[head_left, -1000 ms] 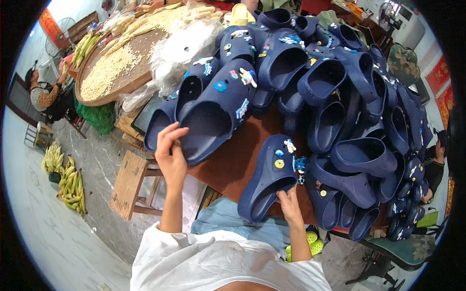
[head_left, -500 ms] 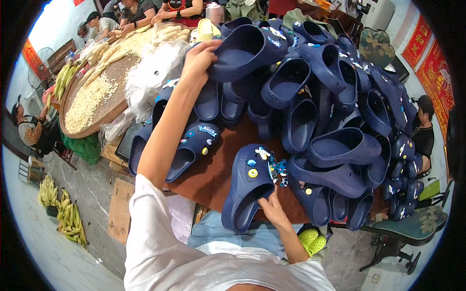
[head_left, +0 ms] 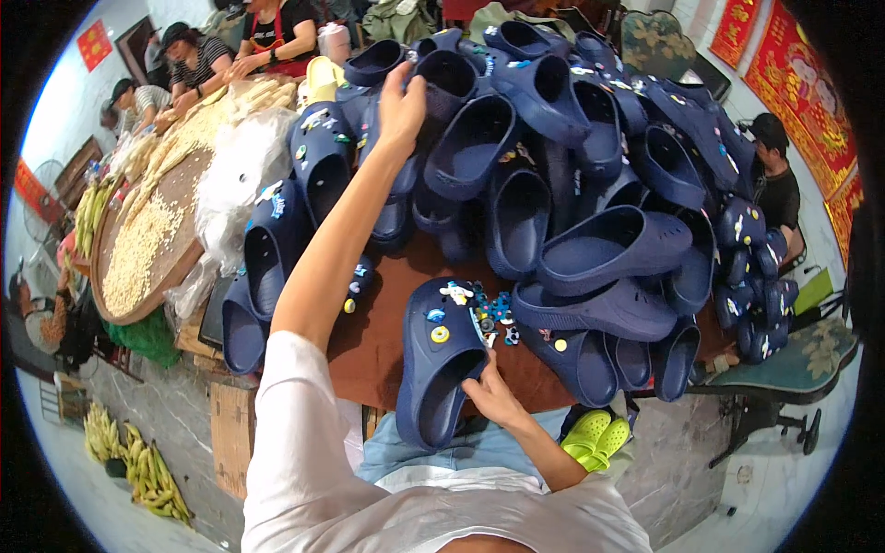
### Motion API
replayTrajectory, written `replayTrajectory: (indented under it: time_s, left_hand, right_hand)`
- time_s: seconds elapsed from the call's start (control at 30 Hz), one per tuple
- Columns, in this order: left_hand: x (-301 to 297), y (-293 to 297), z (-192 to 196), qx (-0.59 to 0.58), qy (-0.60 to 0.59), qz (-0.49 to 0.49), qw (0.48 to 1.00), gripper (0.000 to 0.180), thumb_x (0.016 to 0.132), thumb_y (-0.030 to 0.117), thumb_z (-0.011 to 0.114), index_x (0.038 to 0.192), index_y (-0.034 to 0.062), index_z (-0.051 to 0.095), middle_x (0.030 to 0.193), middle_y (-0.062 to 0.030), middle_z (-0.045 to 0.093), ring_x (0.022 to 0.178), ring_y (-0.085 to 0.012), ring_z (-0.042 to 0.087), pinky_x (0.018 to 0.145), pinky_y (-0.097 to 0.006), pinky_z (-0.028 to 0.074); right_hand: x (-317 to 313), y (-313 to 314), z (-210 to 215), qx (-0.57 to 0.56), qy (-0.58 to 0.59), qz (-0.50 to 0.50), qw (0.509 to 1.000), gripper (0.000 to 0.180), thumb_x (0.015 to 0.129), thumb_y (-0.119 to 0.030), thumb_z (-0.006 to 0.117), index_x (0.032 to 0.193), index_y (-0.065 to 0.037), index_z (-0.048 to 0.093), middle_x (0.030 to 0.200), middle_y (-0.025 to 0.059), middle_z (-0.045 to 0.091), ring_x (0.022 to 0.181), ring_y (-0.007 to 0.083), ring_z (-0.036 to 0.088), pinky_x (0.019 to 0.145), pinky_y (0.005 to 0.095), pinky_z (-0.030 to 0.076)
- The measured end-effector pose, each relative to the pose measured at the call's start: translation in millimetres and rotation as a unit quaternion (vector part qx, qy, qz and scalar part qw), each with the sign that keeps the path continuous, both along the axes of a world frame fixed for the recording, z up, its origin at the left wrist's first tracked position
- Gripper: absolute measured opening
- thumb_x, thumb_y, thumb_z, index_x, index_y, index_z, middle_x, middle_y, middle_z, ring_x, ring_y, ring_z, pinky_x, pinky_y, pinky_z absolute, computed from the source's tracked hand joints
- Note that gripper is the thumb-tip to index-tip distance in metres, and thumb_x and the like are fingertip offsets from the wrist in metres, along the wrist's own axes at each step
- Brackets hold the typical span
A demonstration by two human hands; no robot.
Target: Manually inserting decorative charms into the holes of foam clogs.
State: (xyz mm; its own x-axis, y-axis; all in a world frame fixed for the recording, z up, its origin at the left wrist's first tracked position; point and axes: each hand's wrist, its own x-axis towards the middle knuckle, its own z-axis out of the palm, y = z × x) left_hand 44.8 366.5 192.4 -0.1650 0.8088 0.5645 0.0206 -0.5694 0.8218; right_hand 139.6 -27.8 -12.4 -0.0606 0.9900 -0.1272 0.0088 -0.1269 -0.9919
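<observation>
Close in front of me, my right hand [head_left: 496, 392] grips the rim of a dark blue clog [head_left: 426, 369], with its thumb at the foot opening. Several small charms sit on the clog's toe. Beside it on the brown tabletop lies a cluster of blue and white charms [head_left: 498, 309]. My left arm stretches far over the table. There my left hand [head_left: 403, 106] closes at the rim of another dark blue clog [head_left: 447, 76] on the back left of the pile; part of this contact is hidden. Behind my left forearm, a charm-covered clog [head_left: 359, 281] is mostly concealed.
Dark blue clogs [head_left: 613, 244] are heaped across the table, some hanging over its right edge. Left of them are a plastic bag [head_left: 230, 175] and a round tray of kernels [head_left: 189, 240]. Yellow-green clogs [head_left: 595, 441] are low at right. People [head_left: 277, 41] sit at the far side.
The view has swung right. My left hand has carried its clog farther back onto the pile. My right hand keeps its hold on the near clog.
</observation>
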Motion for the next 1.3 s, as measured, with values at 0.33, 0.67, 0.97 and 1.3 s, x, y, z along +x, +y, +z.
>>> replayTrajectory:
  time_s: [0.33, 0.67, 0.97, 1.3]
  left_hand:
    - [-101, -235, -55, -0.07, 0.258, -0.157, 0.951, 0.053, 0.085, 0.012, 0.068, 0.136, 0.0071, 0.053, 0.133, -0.0082, 0.055, 0.124, -0.0235, 0.052, 0.096, -0.032, 0.043]
    - [-170, -375, -100, -0.288, 0.287, -0.188, 0.894, 0.101, 0.077, 0.015, 0.081, 0.155, 0.0021, 0.019, 0.148, -0.021, 0.039, 0.135, -0.0311, 0.041, 0.112, -0.042, 0.033]
    - [-206, -380, -87, -0.225, 0.206, -0.005, 0.952, 0.064, 0.085, -0.005, 0.055, 0.147, -0.0001, 0.038, 0.144, -0.0196, 0.048, 0.135, -0.0272, 0.045, 0.112, -0.036, 0.033]
    - [-211, -285, -75, -0.062, 0.36, 0.145, 0.92, 0.06, 0.089, -0.003, 0.053, 0.147, 0.0004, 0.037, 0.134, -0.0247, 0.048, 0.126, -0.0432, 0.047, 0.108, -0.043, 0.037]
  right_hand:
    - [-6, 2, 9, 0.007, -0.013, -0.009, 1.0, 0.08, 0.09, -0.018, 0.056, 0.146, 0.009, 0.004, 0.115, 0.0202, 0.049, 0.075, 0.0168, 0.055, 0.071, 0.0322, 0.049]
    - [-51, 22, 23, 0.12, -0.23, -0.024, 0.965, 0.076, 0.086, -0.013, 0.058, 0.142, 0.01, 0.012, 0.128, 0.032, 0.049, 0.116, 0.0366, 0.056, 0.1, 0.0412, 0.044]
    - [-91, 31, 67, 0.063, 0.092, 0.087, 0.99, 0.067, 0.099, -0.016, 0.059, 0.147, 0.0, 0.017, 0.128, 0.0208, 0.05, 0.103, 0.0204, 0.059, 0.082, 0.0297, 0.053]
    - [-56, 10, 29, -0.002, 0.033, 0.059, 0.998, 0.053, 0.097, -0.009, 0.057, 0.144, -0.003, 0.032, 0.119, 0.0125, 0.054, 0.097, 0.0145, 0.059, 0.079, 0.0269, 0.052]
